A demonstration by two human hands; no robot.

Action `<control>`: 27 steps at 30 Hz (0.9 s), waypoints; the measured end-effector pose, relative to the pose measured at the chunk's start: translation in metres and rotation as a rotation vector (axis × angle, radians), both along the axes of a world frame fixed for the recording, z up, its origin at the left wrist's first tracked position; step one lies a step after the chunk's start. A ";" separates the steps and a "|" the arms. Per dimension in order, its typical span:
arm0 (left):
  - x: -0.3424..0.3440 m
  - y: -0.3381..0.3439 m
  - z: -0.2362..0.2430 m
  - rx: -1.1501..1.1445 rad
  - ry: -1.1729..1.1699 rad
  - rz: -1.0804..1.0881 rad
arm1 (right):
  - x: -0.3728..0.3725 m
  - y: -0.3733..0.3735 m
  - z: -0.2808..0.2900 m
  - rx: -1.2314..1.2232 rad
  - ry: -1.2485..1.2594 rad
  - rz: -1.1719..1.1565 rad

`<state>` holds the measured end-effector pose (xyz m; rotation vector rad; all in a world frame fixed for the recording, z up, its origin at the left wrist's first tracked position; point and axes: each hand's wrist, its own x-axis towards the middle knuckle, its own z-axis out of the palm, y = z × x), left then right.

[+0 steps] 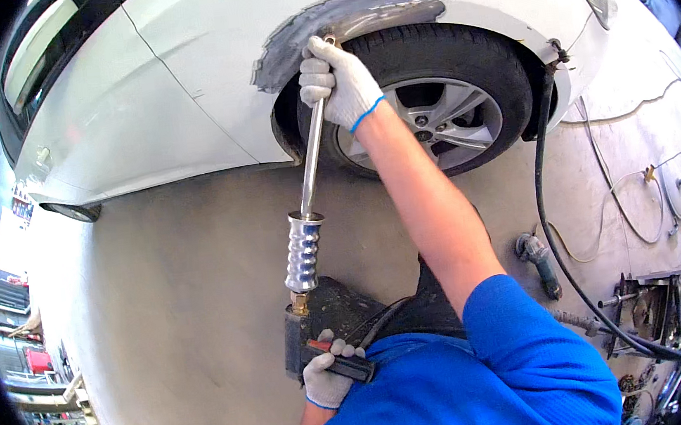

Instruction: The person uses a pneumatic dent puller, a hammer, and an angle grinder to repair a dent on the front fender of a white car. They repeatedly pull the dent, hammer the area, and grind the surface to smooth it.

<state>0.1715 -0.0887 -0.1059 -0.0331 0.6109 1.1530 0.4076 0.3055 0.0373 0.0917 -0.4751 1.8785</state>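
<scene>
A slide-hammer dent puller runs from my body up to a white car's wheel arch, with a long chrome rod (313, 153), a ribbed sliding weight (304, 252) and a black pistol-grip handle (298, 337). My left hand (330, 373), in a pale work glove, is closed around the handle's grip close to my torso. My right hand (336, 78), gloved too, is closed around the rod's far end. That end lies at the sanded grey patch (297, 34) on the fender, above the tire (390, 54). Whether the tip touches the metal is hidden by my fingers.
An angle grinder (538, 262) lies on the floor to the right. A thick black cable (542, 183) hangs from a clamp (559, 53) on the car's wheel-arch edge and runs down to equipment (658, 312) at right. Thin cords cross the floor. Shelving with parts stands far left.
</scene>
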 end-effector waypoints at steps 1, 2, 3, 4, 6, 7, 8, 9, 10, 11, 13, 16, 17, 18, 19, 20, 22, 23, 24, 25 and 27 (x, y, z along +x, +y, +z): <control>-0.001 -0.002 -0.002 -0.005 -0.021 0.006 | -0.007 -0.005 0.006 -0.065 -0.114 -0.119; 0.000 -0.003 0.000 -0.012 -0.043 0.013 | -0.014 -0.009 0.012 -0.177 -0.301 -0.290; 0.002 -0.003 0.002 -0.009 -0.046 0.031 | -0.023 -0.011 0.020 -0.244 -0.436 -0.467; 0.001 -0.003 0.001 -0.009 -0.061 0.040 | -0.030 -0.011 0.027 -0.307 -0.577 -0.648; -0.003 -0.002 -0.005 -0.007 -0.091 0.057 | -0.031 -0.009 0.021 -0.298 -0.510 -0.584; -0.005 -0.004 -0.008 -0.004 -0.094 0.055 | -0.026 -0.010 0.018 -0.254 -0.417 -0.479; -0.006 -0.004 -0.007 0.010 -0.070 0.047 | -0.019 -0.010 0.013 -0.211 -0.324 -0.380; -0.004 -0.003 -0.007 0.024 -0.046 0.038 | -0.009 0.000 -0.001 -0.069 -0.059 -0.098; -0.001 -0.005 -0.008 0.027 -0.024 0.025 | -0.001 0.009 -0.014 0.104 0.158 0.111; 0.003 -0.005 -0.009 0.040 0.017 0.018 | 0.000 0.010 -0.020 0.132 0.259 0.187; -0.001 -0.011 -0.011 0.049 -0.022 0.007 | 0.000 0.010 -0.026 0.122 0.248 0.188; -0.005 -0.018 -0.012 0.020 -0.054 0.039 | -0.021 -0.015 -0.007 -0.247 -0.314 -0.325; -0.008 -0.016 -0.015 0.018 -0.079 0.038 | -0.023 -0.016 -0.006 -0.248 -0.322 -0.349; -0.009 -0.015 -0.018 0.016 -0.105 0.038 | -0.023 -0.017 -0.005 -0.250 -0.330 -0.372; -0.007 -0.017 -0.015 0.016 -0.112 0.044 | -0.023 -0.018 -0.001 -0.248 -0.336 -0.370; -0.005 -0.016 -0.013 0.016 -0.102 0.045 | -0.023 -0.017 0.003 -0.247 -0.341 -0.368; -0.001 -0.013 -0.007 0.020 -0.084 0.050 | -0.024 -0.018 0.012 -0.246 -0.343 -0.364; 0.000 -0.013 -0.006 0.020 -0.077 0.053 | -0.024 -0.018 0.016 -0.248 -0.339 -0.364; 0.000 -0.013 -0.004 0.019 -0.070 0.057 | -0.024 -0.018 0.018 -0.249 -0.336 -0.363; 0.000 -0.012 -0.004 0.020 -0.064 0.055 | -0.022 -0.016 0.018 -0.242 -0.334 -0.347; -0.002 -0.009 -0.008 0.027 -0.103 0.049 | -0.019 -0.011 0.015 -0.241 -0.343 -0.354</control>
